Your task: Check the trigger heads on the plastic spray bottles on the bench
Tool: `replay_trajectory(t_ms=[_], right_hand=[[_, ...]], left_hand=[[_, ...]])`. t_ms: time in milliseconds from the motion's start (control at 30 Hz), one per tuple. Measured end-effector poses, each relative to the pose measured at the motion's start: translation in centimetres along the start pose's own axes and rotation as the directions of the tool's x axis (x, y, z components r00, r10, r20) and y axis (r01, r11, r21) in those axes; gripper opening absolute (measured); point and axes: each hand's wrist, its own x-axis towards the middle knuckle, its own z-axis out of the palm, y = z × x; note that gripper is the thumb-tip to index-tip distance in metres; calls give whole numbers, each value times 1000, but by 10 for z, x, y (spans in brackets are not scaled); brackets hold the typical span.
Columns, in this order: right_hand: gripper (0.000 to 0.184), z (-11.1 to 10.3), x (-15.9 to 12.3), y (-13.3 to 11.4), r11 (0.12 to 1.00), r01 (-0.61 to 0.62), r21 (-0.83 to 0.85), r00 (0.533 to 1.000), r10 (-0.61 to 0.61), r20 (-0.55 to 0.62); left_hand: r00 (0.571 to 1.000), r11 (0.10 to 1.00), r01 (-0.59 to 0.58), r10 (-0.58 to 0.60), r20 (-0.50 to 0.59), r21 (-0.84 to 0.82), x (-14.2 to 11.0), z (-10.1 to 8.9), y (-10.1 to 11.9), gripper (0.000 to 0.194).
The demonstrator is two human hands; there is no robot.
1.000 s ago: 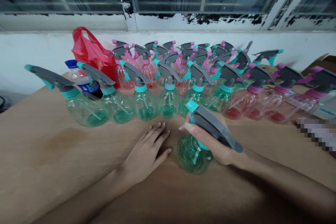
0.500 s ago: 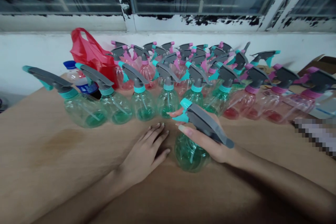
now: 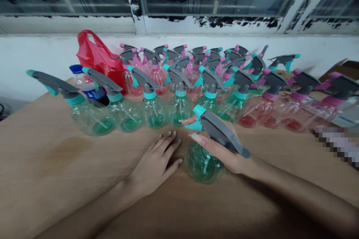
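My right hand (image 3: 224,153) grips a green spray bottle (image 3: 203,164) round its neck, under the grey and teal trigger head (image 3: 218,130). The bottle stands on the wooden table (image 3: 56,179) near the front middle. One finger rests on the teal trigger. My left hand (image 3: 157,164) lies flat on the table just left of the bottle, fingers spread, holding nothing. Behind both hands stands a row of green spray bottles (image 3: 153,108).
Several pink spray bottles (image 3: 280,108) fill the back and right of the table. A red plastic bag (image 3: 97,58) and a blue-capped bottle (image 3: 84,84) sit at the back left. A cardboard box (image 3: 347,65) is at the far right. A white wall and windows lie behind.
The bottle in my right hand has shifted a little forward and left, and its head turned slightly. A finger now rests on the trigger. My left hand has stayed put.
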Motion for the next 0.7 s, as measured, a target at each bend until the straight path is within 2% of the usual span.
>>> replay_trajectory(t_ms=[433, 700], right_hand=[[24, -1, 0, 3, 1000, 18, -13, 1000, -18, -1], [23, -1, 0, -2, 1000, -9, -21, 1000, 9, 6]], left_hand=[[1000, 1000, -16, 17, -27, 4, 0, 1, 0, 45], [1000, 1000, 3, -3, 10, -5, 2, -2, 1, 46]])
